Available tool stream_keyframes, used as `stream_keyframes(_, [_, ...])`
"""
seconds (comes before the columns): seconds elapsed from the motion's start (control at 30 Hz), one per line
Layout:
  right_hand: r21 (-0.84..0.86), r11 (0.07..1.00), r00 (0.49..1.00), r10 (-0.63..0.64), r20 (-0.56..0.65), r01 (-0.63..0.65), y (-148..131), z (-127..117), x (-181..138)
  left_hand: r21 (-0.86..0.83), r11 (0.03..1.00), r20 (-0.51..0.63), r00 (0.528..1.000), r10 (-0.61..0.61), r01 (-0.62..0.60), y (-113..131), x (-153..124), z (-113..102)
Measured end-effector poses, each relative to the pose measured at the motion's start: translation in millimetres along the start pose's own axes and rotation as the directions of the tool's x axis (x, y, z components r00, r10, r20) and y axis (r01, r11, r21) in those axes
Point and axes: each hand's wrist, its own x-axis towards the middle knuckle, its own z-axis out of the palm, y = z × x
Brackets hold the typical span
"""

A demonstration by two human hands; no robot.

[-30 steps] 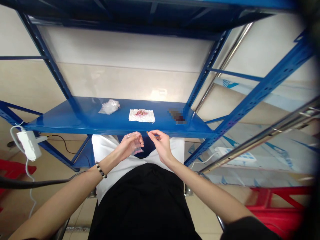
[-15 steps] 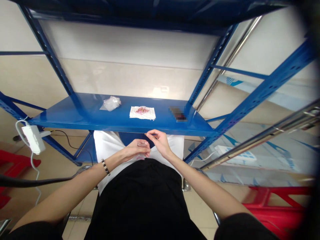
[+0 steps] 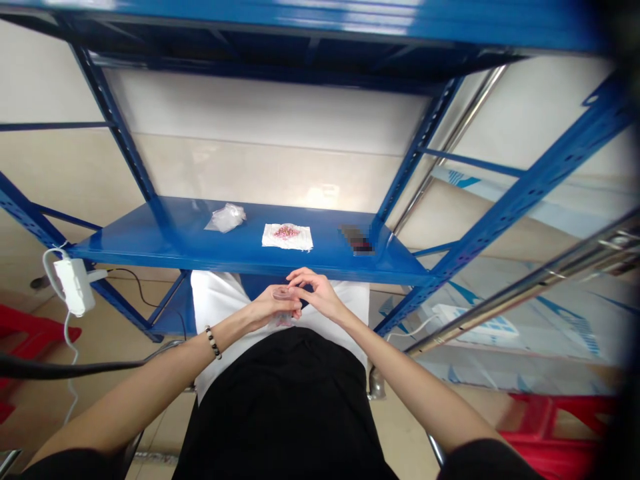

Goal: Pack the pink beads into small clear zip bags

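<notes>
My left hand [image 3: 269, 308], with a beaded bracelet on its wrist, is wrapped round a clear plastic container [image 3: 283, 293] above my lap. The container's round rim shows above the fingers, and a pinkish content is faintly visible below. At that rim, my right hand [image 3: 315, 293] has its thumb and finger pinched together; what they hold, if anything, is too small to make out. Beyond the hands, a white paper towel [image 3: 273, 243] with a heap of small pink dried buds [image 3: 287, 233] lies on the blue shelf [image 3: 235, 257].
A crumpled clear plastic bag [image 3: 227, 218] lies left on the shelf, and a blurred-out dark object [image 3: 357, 239] right. The shelf's front edge is just ahead of my hands. A white power strip [image 3: 74, 287] hangs at left; red stools [image 3: 555, 427] stand on the floor.
My right hand has moved left and closer to my left hand, bringing its pinched fingers to the container's rim. The view has tilted slightly upward.
</notes>
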Motion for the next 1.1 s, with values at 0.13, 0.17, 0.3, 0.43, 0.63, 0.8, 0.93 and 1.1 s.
stream_keyframes(0.13, [0.032, 0.999, 0.995, -0.017, 0.098, 0.014, -11, -3, -8, -0.046, 0.999, 0.099, 0.995, -0.016, 0.020, 2, -10, 5])
stream_keyframes(0.17, [0.040, 0.999, 0.995, -0.014, 0.095, 0.010, -14, -4, -9, -0.055, 0.998, 0.132, 0.991, -0.024, 0.032, 3, -13, 7])
stream_keyframes(0.3, [0.066, 0.996, 0.998, 0.058, -0.021, -0.056, -14, -10, -10, -0.088, 0.990, 0.249, 0.964, -0.089, 0.114, 5, -16, 12])
stream_keyframes(0.43, [0.115, 0.987, 0.977, 0.134, -0.167, -0.115, -2, -12, -3, -0.008, 0.995, 0.167, 0.982, -0.093, 0.095, 3, -5, 6])
stream_keyframes(0.63, [0.147, 0.983, 0.951, 0.144, -0.274, -0.107, 4, -5, -3, 0.244, 0.965, 0.091, 0.988, -0.121, 0.096, 5, -2, -7])
stream_keyframes(0.8, [0.203, 0.970, 0.911, 0.201, -0.360, -0.134, 5, -4, -7, 0.399, 0.908, 0.114, 0.976, -0.187, 0.127, 8, -10, -12])
stream_keyframes(0.93, [0.244, 0.959, 0.907, 0.230, -0.354, -0.148, 10, -11, -2, 0.422, 0.903, 0.073, 0.989, -0.125, 0.083, 8, 0, -18])
stream_keyframes(1.1, [0.262, 0.953, 0.944, 0.221, -0.247, -0.154, 10, -12, 1, 0.379, 0.917, -0.144, 0.972, 0.187, -0.120, 10, 14, -23])
